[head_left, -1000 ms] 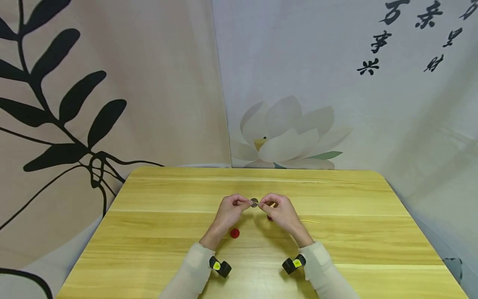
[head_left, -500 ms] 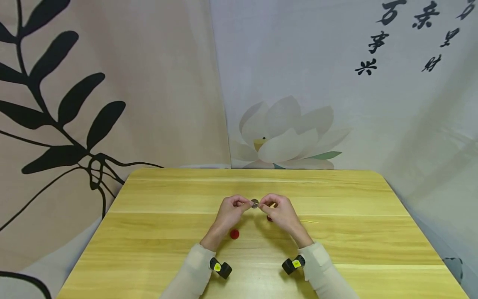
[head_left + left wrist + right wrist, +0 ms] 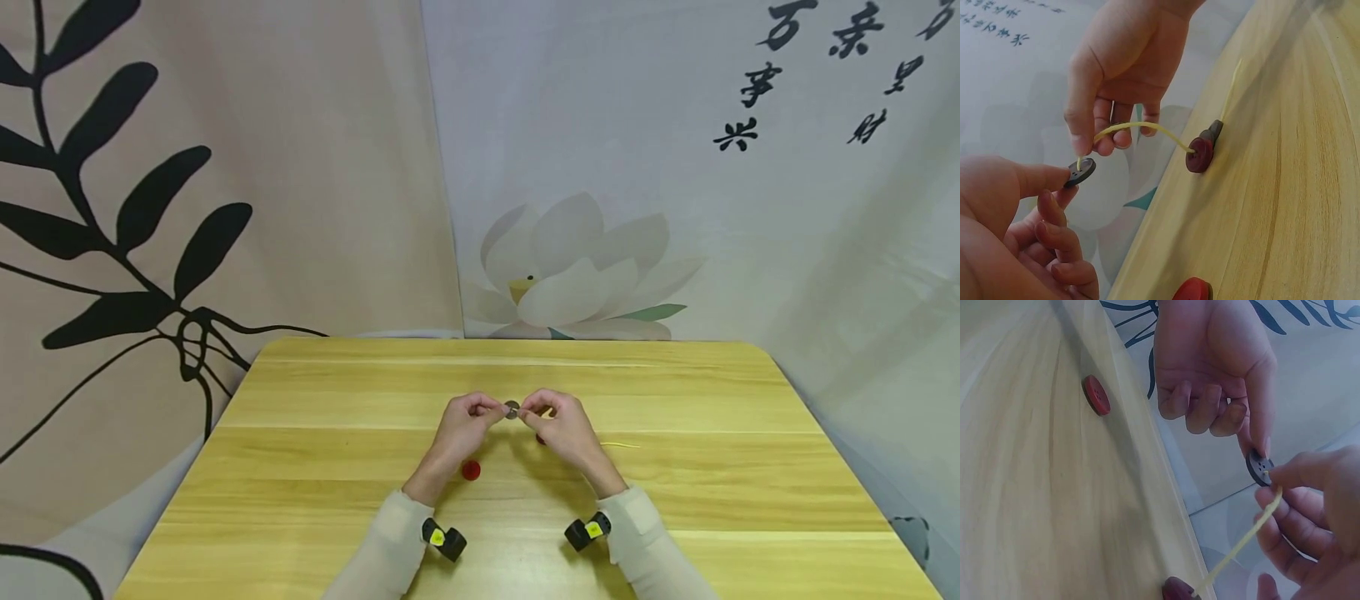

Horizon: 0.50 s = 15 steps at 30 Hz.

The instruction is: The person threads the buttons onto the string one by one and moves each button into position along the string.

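Note:
My left hand [image 3: 467, 421] pinches a dark grey button [image 3: 1080, 172] by its edge, between thumb and index finger, raised above the table. My right hand [image 3: 561, 423] meets it from the other side, thumb and fingertip pinching a yellow string [image 3: 1141, 125] right at the button's face. One short bit of string shows at the holes in the left wrist view. From the right fingers the string arcs down through a dark red button [image 3: 1200, 156] on the table. Behind that lie darker pieces [image 3: 1213, 132] on the same string, partly hidden, and the tail runs on past them.
A loose bright red button [image 3: 471, 470] lies on the wooden table [image 3: 337, 467], beside the left forearm. The string's tail [image 3: 621, 445] rests to the right of the right wrist. Printed cloth [image 3: 585, 167] hangs behind the table's far edge.

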Motion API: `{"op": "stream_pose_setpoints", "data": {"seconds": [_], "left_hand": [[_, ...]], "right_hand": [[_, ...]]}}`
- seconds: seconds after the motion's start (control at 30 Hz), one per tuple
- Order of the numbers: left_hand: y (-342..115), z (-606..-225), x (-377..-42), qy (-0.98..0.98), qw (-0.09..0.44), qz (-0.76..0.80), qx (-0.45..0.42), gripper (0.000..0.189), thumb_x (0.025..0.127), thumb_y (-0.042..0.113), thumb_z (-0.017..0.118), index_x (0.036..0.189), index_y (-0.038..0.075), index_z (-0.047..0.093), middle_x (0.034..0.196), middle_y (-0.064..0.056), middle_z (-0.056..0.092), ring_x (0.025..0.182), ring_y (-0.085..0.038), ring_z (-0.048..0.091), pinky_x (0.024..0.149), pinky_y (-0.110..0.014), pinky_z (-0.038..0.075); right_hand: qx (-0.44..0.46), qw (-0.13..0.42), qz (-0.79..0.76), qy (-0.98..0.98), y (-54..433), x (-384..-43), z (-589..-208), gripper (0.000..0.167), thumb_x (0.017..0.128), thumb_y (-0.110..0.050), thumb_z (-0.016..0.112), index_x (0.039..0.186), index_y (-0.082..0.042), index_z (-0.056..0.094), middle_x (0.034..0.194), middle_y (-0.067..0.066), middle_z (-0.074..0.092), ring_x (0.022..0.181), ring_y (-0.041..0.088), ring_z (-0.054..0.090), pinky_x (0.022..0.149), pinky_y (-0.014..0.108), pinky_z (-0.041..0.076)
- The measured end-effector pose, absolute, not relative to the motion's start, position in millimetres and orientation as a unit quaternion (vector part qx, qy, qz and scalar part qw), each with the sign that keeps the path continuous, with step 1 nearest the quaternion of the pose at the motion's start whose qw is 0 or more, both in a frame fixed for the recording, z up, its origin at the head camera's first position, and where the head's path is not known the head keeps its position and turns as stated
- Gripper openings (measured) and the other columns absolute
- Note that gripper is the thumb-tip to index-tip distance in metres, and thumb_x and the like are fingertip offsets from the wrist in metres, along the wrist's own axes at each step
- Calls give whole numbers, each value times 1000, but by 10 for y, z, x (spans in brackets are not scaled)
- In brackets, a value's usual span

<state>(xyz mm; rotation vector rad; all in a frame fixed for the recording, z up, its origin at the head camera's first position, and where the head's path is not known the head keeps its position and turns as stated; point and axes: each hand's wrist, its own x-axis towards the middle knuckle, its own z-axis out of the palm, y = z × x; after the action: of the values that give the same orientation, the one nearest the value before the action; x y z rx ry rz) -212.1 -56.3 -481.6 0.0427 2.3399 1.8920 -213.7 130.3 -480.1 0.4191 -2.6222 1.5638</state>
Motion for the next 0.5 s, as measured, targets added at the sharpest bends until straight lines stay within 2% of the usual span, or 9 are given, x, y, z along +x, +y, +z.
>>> {"op": "stream_pose_setpoints", "data": {"seconds": [0.3, 0.5], "left_hand": [[-560, -4825, -2133, 778, 67, 625, 17, 15, 90, 23, 73, 90, 8, 73, 73, 1, 53, 64, -13, 44, 56, -24, 35], [-542, -4842, -2129, 784, 67, 617, 16, 14, 91, 23, 72, 90, 9, 73, 74, 2, 54, 66, -14, 46, 59, -26, 37]], "right_hand": [[142, 37, 507, -849, 1303, -2146, -4818, 6, 89, -9, 73, 84, -13, 71, 78, -3, 70, 77, 12, 59, 81, 37, 43], [145, 45, 498, -854, 1307, -2130, -4839, 5, 89, -11, 73, 84, -13, 72, 76, -7, 68, 77, 13, 59, 78, 36, 42]]}}
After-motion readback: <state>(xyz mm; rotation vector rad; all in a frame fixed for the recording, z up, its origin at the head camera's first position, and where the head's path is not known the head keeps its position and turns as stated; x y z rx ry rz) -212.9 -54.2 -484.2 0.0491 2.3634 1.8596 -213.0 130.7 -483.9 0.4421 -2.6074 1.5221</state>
